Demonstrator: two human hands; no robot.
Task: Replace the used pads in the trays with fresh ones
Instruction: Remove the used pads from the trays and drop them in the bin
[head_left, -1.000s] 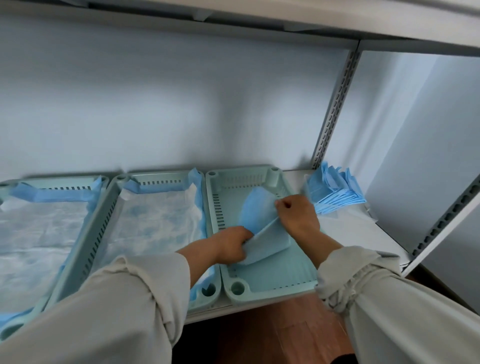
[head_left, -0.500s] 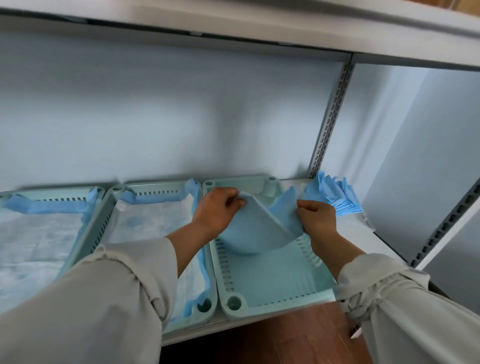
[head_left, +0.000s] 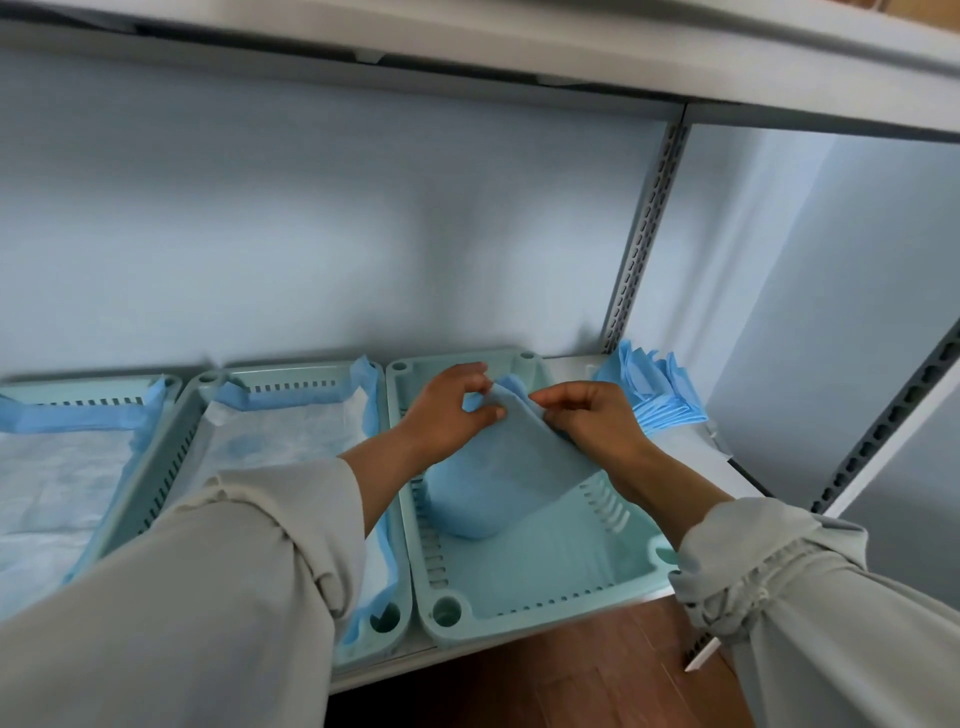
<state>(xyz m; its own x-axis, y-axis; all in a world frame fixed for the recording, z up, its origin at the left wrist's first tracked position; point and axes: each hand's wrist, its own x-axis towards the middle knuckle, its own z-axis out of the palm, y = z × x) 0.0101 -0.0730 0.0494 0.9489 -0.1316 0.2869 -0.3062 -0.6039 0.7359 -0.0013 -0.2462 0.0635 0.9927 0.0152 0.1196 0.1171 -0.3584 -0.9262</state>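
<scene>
Three pale green trays stand side by side on a shelf. The right tray (head_left: 571, 587) has a bare floor at its front. Over its far half I hold a folded blue pad (head_left: 498, 467) that hangs down and touches the tray floor. My left hand (head_left: 447, 410) pinches the pad's top edge from the left. My right hand (head_left: 592, 421) pinches the same edge from the right, close beside it. The middle tray (head_left: 176, 452) and the left tray (head_left: 93, 384) each hold a spread white pad with blue borders.
A stack of folded blue pads (head_left: 649, 389) lies on the shelf right of the trays, by a slotted grey upright (head_left: 639, 244). Another shelf board runs overhead. A second upright (head_left: 893, 415) stands at the right. Wooden floor shows below the shelf edge.
Both hands have come closer together at the pad's top edge, near the tray's back. The pad now hangs lower, more folded, against the tray floor.
</scene>
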